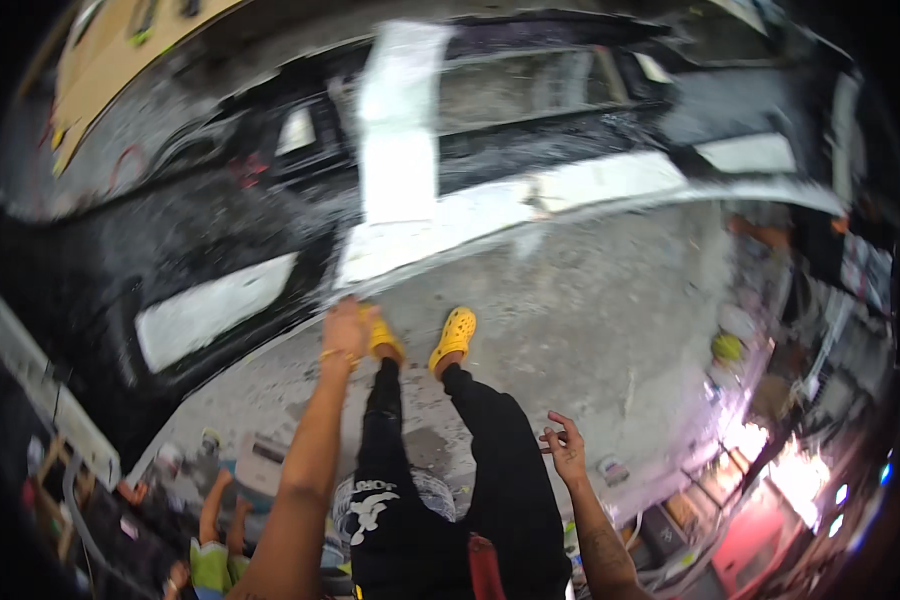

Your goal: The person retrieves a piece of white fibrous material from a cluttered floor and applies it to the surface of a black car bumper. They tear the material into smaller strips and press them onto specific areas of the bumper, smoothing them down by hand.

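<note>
A long black panel (100,260), curved along its near edge, lies in front of me. It carries a white upright strip (398,130), a long white band (610,185) and a separate white patch (215,310). My left hand (346,328) is at the panel's near edge, by the lower end of the white band. Motion blurs its fingers, so their grip is unclear. Lower right, my right hand (568,452) hangs away from the panel with bent fingers. A small thin dark thing seems to stick out between them, too small to name.
Yellow clogs (455,338) are on my feet on the grey concrete floor (610,300). A tan board (120,60) with tools lies far left. Another person's arms (215,510) show lower left. Bright light glares at right over a red object (755,550); clutter surrounds it.
</note>
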Demonstrator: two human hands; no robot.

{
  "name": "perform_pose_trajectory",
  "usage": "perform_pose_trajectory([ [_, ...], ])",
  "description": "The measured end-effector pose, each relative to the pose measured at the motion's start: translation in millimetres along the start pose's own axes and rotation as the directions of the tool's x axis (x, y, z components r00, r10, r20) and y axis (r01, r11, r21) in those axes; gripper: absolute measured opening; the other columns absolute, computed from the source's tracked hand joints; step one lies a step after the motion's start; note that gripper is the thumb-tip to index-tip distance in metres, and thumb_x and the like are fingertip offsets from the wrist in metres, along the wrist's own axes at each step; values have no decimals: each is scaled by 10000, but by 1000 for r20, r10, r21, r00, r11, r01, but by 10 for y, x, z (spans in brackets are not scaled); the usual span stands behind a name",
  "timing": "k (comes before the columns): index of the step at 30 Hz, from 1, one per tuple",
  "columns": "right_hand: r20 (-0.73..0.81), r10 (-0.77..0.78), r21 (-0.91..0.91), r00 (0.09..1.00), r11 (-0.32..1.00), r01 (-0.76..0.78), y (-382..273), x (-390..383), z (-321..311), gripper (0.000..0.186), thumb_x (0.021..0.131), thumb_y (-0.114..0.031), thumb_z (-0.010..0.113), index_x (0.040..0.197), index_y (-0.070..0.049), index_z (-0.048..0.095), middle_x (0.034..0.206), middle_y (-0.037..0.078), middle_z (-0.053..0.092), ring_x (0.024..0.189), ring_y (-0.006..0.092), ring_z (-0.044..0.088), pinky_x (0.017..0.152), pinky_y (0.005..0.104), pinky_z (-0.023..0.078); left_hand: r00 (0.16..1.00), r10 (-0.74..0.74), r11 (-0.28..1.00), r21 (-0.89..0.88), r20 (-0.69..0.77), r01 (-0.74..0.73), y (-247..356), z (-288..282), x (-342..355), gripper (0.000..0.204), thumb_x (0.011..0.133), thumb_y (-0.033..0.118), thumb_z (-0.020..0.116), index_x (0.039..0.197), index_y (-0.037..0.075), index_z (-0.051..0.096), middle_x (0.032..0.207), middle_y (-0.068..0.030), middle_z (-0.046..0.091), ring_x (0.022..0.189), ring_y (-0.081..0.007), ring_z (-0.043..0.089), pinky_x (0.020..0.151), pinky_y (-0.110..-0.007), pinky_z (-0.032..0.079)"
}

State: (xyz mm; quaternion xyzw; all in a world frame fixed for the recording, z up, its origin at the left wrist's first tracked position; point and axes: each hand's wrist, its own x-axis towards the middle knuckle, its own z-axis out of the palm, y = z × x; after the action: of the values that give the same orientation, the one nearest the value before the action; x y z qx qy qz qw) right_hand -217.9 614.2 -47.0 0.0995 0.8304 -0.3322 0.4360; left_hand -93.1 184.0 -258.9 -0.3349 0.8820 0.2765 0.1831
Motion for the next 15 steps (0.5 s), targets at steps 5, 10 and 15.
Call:
perform_pose_trajectory([
  [5, -236, 68, 85, 969, 995, -50, 176, -177, -835, 371, 963, -179, 588, 1291, -17, 529, 1141, 126, 621, 740, 175, 673, 555, 286, 576, 952, 305, 927, -220, -23, -303, 899, 143, -27, 378, 904, 340, 596, 1041, -8, 654, 910, -200, 661, 856, -380, 633, 802, -464, 487],
  [10, -66, 132, 146, 989, 982, -121, 196, 531, -1113, 396, 967, -195, 600, 1325, -38, 537, 883, 84, 692, 743, 110, 658, 641, 259, 556, 850, 182, 936, -351, 495, 4, 1854, 1455, 570, 379, 815, 326, 698, 942, -28, 651, 883, -185, 683, 891, -360, 642, 778, -423, 511],
  [15, 248, -135, 32, 959, 991, 131, 9, 1798, -1193, 685, 815, -157, 786, 1420, -114, 467, 1212, 97, 639, 1009, 164, 631, 805, 306, 544, 945, -26, 857, -480, 325, 188, 2595, 3113, 1507, 653, 780, 386, 724, 1272, -4, 548, 1222, -222, 614, 1146, -352, 585, 954, -418, 473],
])
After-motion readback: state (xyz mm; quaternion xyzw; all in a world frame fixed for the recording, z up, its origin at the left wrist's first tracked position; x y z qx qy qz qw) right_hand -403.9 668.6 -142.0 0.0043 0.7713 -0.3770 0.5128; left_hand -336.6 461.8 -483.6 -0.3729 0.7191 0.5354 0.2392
